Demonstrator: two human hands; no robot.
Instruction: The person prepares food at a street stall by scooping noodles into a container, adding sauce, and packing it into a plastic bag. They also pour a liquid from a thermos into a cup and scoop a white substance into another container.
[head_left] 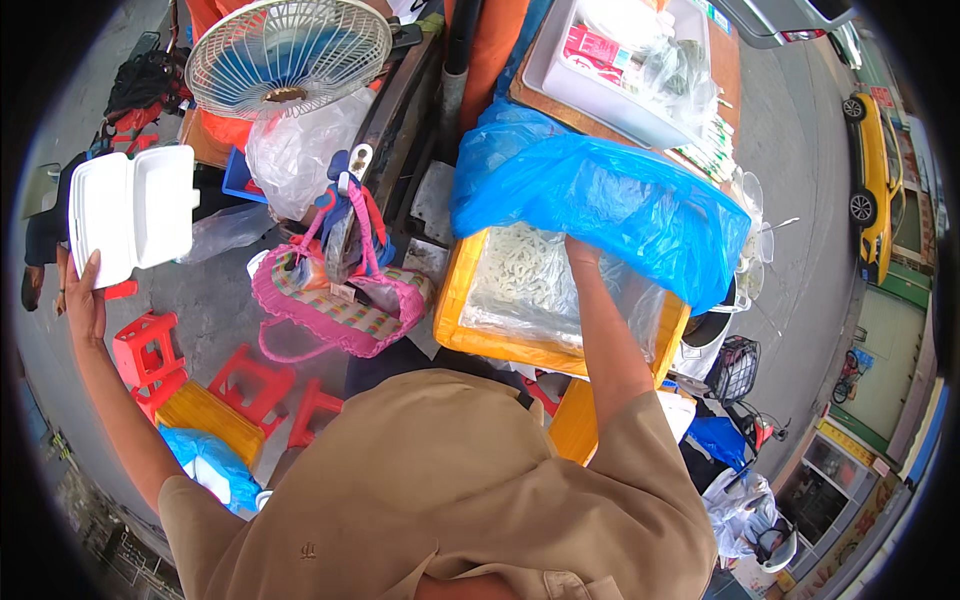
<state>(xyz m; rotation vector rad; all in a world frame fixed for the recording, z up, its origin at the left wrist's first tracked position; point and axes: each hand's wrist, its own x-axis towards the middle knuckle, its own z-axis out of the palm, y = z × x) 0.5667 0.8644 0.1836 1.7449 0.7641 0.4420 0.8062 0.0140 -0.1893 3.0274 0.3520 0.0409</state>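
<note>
Out at the far left, my left hand grips an opened white foam clamshell box by its lower edge. My right hand reaches into a yellow box lined with clear plastic. White noodles fill the part of it that shows. Blue plastic sheeting lies bunched over the box's far half and covers my right fingers, so I cannot see what they touch or hold.
A fan stands at the upper left, above a pink-trimmed basket bag. A white tub of packages and plastic bags is behind the sheeting. Red stools stand at lower left. A yellow car is on the street.
</note>
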